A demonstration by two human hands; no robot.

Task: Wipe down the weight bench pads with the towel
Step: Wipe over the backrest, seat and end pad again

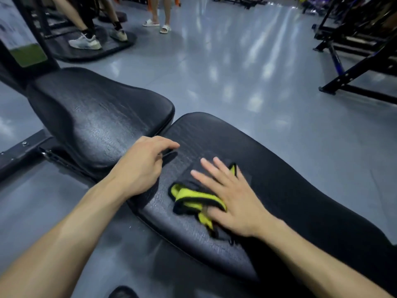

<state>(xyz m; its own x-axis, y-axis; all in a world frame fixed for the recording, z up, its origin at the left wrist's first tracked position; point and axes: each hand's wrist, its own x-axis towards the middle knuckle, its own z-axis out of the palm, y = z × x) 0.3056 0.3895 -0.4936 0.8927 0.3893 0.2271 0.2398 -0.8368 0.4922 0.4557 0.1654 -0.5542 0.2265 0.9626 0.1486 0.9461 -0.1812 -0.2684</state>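
Observation:
The black weight bench has two pads: a long back pad (290, 186) running to the lower right and a seat pad (92, 117) at the left. A dark towel with a yellow-green edge (193, 200) lies bunched on the back pad near its left end. My right hand (232, 201) lies flat on the towel with straight, spread fingers and presses it onto the pad. My left hand (141, 164) rests with loosely curled fingers at the back pad's left edge, close to the gap between the pads, holding nothing.
The bench's metal frame (25, 151) reaches out at the left over the grey floor. People's legs and feet (90, 39) stand at the back left by a machine base. A black rack (354, 61) stands at the right.

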